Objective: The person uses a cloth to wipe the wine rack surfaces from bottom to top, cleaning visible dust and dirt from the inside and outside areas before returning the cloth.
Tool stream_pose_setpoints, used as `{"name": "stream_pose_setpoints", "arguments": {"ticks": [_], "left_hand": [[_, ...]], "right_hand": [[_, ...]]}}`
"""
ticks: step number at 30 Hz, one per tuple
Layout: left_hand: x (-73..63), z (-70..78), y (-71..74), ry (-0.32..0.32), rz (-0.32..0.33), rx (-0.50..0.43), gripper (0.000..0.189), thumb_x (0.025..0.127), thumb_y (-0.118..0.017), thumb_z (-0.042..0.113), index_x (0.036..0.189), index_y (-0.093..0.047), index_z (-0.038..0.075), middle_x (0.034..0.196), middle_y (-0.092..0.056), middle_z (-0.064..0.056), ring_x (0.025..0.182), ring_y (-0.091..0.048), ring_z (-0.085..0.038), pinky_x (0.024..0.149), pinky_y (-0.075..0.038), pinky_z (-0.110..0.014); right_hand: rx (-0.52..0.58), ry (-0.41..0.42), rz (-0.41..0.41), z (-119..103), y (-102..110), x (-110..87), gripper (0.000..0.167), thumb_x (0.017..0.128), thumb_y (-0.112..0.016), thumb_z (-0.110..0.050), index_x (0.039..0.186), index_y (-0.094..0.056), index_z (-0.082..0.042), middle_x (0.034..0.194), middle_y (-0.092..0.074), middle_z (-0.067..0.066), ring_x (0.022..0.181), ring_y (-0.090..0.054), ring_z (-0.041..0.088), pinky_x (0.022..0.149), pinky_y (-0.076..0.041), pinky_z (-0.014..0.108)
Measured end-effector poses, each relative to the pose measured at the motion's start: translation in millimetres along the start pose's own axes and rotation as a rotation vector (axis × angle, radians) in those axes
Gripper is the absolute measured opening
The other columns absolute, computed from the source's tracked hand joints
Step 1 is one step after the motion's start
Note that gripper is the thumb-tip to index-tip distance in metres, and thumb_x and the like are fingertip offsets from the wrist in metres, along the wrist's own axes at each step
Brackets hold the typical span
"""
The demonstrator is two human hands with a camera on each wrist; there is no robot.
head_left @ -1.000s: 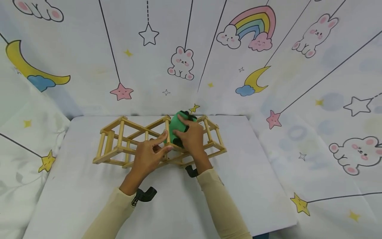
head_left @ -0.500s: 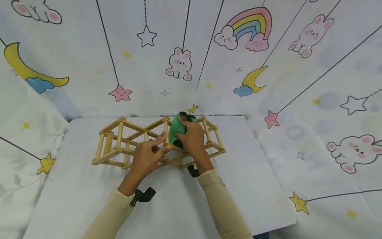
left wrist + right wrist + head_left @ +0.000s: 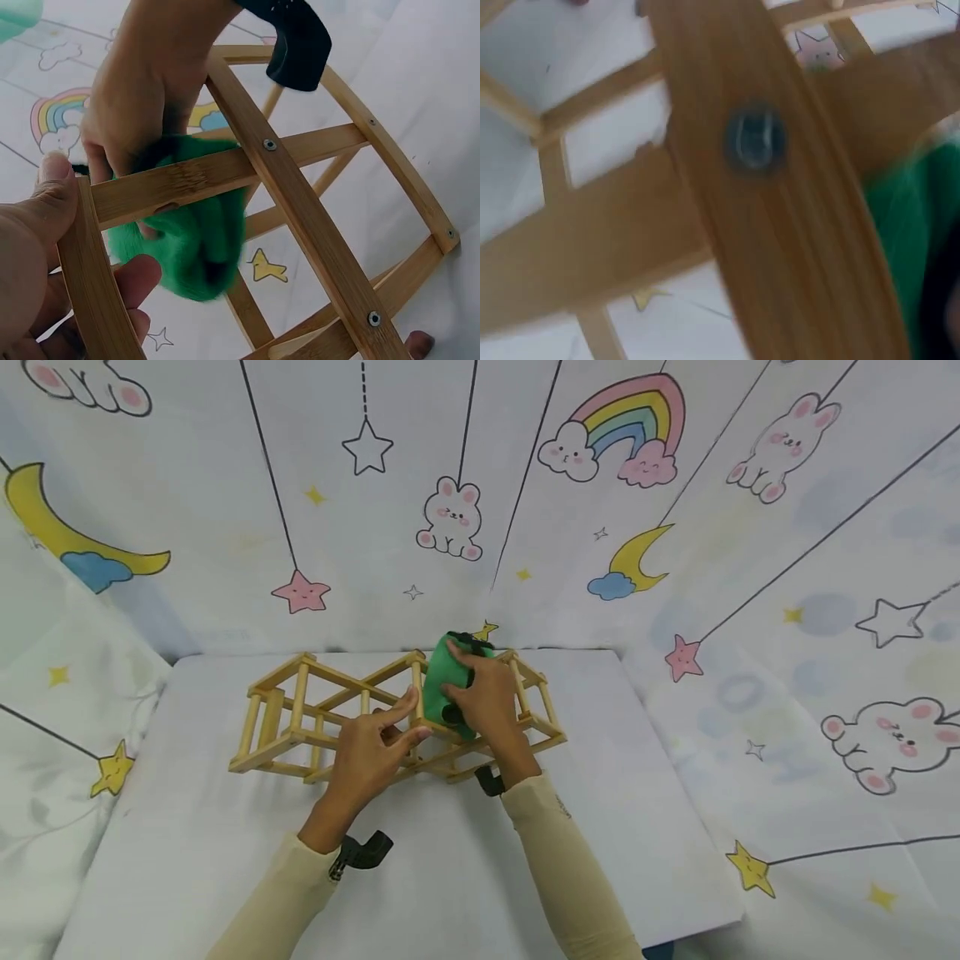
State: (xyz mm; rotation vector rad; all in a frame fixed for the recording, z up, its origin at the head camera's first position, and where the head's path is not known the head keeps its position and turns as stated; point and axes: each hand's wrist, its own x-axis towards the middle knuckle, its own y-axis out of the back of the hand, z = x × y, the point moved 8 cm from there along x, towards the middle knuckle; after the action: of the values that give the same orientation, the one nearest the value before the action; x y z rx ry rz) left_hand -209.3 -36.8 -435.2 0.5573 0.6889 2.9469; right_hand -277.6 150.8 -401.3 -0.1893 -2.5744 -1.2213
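A light wooden lattice rack (image 3: 300, 693) with crossed slats and round posts stands on the white tabletop. My left hand (image 3: 370, 742) pinches a corner of its middle section between thumb and fingers. My right hand (image 3: 487, 697) grips a soft green cloth (image 3: 442, 672) with black patches, against that same section. In the left wrist view the fuzzy green cloth (image 3: 191, 262) bunches behind a slat, beneath the right hand (image 3: 142, 97). A blurred wooden slat (image 3: 780, 225) with a metal rivet fills much of the right wrist view, with green fabric at its right edge.
The white tabletop (image 3: 622, 827) reaches back to a hanging sheet (image 3: 360, 535) printed with rabbits, stars, moons and a rainbow. Black wrist mounts (image 3: 366, 850) project from both sleeves. The rack's right end extends past the right hand.
My right hand has shifted slightly to the right with the green cloth, whose lower edge now shows farther down at the rack. My left hand keeps its hold on the rack.
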Motion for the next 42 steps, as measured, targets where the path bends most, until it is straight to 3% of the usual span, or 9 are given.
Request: {"name": "stream_pose_setpoints", "arguments": {"ticks": [4,7,12,16,23,27,32,39,42], "left_hand": [[-0.3,1.0,-2.0,-0.015,0.009,-0.001,0.063,0.091,-0.084,0.034,0.148,-0.062,0.019,0.138,-0.071,-0.002,0.054,-0.053,-0.007,0.046,-0.043,-0.026],[-2.6,2.0,-2.3,-0.022,0.022,0.027,0.063,0.092,-0.083,0.034,0.149,-0.061,0.018,0.142,-0.069,-0.002,0.053,-0.053,-0.007,0.046,-0.043,-0.026],[-9.4,14.0,8.8,-0.086,0.071,0.136,0.060,0.093,-0.082,0.034,0.147,-0.064,0.016,0.144,-0.068,-0.006,0.072,-0.073,-0.016,0.061,-0.058,-0.034],[-23.1,31.1,37.0,-0.211,0.214,0.216,0.052,0.090,-0.087,0.023,0.138,-0.072,0.012,0.135,-0.074,-0.009,0.100,-0.077,-0.029,0.079,-0.062,-0.048],[-50.9,31.9,101.4,-0.267,0.566,0.206,0.037,0.086,-0.088,0.003,0.122,-0.081,0.008,0.117,-0.081,-0.011,0.095,-0.073,-0.034,0.080,-0.047,-0.018],[-55.5,16.1,119.0,-0.216,0.599,0.219,0.039,0.084,-0.090,0.004,0.122,-0.080,0.004,0.128,-0.077,-0.012,0.100,-0.070,-0.039,0.098,-0.039,-0.009],[-53.9,-13.1,122.9,-0.116,0.529,0.207,0.045,0.082,-0.091,0.003,0.125,-0.078,0.002,0.130,-0.075,-0.015,0.102,-0.074,-0.037,0.091,-0.040,-0.002],[-53.8,-33.2,120.4,-0.068,0.458,0.128,0.048,0.086,-0.088,0.003,0.132,-0.074,0.004,0.135,-0.072,-0.013,0.114,-0.063,0.018,0.076,-0.046,0.001],[-53.5,-34.1,121.1,-0.075,0.456,0.110,0.048,0.085,-0.088,0.004,0.132,-0.074,0.003,0.135,-0.072,-0.013,0.113,-0.058,0.024,0.081,-0.048,0.000]], "right_hand": [[0.048,0.008,0.266,-1,21,0.2,0.063,0.092,-0.086,-0.015,0.149,-0.062,-0.021,0.145,-0.067,0.019,0.131,-0.065,0.041,0.107,-0.056,0.052],[0.155,0.047,0.317,-8,31,-3.0,0.065,0.092,-0.086,-0.014,0.151,-0.060,-0.023,0.148,-0.064,0.020,0.135,-0.063,0.038,0.108,-0.055,0.051],[0.239,0.106,0.243,-29,43,-2.2,0.069,0.094,-0.084,-0.018,0.155,-0.055,-0.032,0.151,-0.063,0.015,0.132,-0.065,0.034,0.105,-0.057,0.049],[0.296,0.139,0.162,-47,49,2.3,0.075,0.093,-0.086,-0.019,0.156,-0.052,-0.042,0.155,-0.060,0.011,0.136,-0.063,0.028,0.107,-0.056,0.047],[0.529,0.090,-0.106,-72,26,14.0,0.089,0.090,-0.087,-0.010,0.156,-0.045,-0.052,0.169,-0.042,-0.002,0.148,-0.050,0.021,0.115,-0.051,0.045],[0.595,0.083,-0.205,-83,2,19.7,0.091,0.091,-0.085,-0.004,0.157,-0.044,-0.051,0.170,-0.041,-0.003,0.149,-0.050,0.023,0.114,-0.052,0.044],[0.417,0.097,-0.305,-87,-33,23.2,0.092,0.092,-0.084,-0.007,0.160,-0.040,-0.050,0.172,-0.039,0.004,0.154,-0.044,0.029,0.116,-0.050,0.046],[0.036,0.316,-0.341,-99,-56,23.2,0.083,0.090,-0.085,-0.007,0.159,-0.049,-0.034,0.153,-0.059,0.020,0.133,-0.061,0.037,0.102,-0.059,0.045],[-0.071,0.401,-0.308,-106,-55,24.9,0.072,0.090,-0.086,-0.010,0.154,-0.058,-0.028,0.143,-0.065,0.021,0.117,-0.063,0.034,0.092,-0.060,0.044]]}}
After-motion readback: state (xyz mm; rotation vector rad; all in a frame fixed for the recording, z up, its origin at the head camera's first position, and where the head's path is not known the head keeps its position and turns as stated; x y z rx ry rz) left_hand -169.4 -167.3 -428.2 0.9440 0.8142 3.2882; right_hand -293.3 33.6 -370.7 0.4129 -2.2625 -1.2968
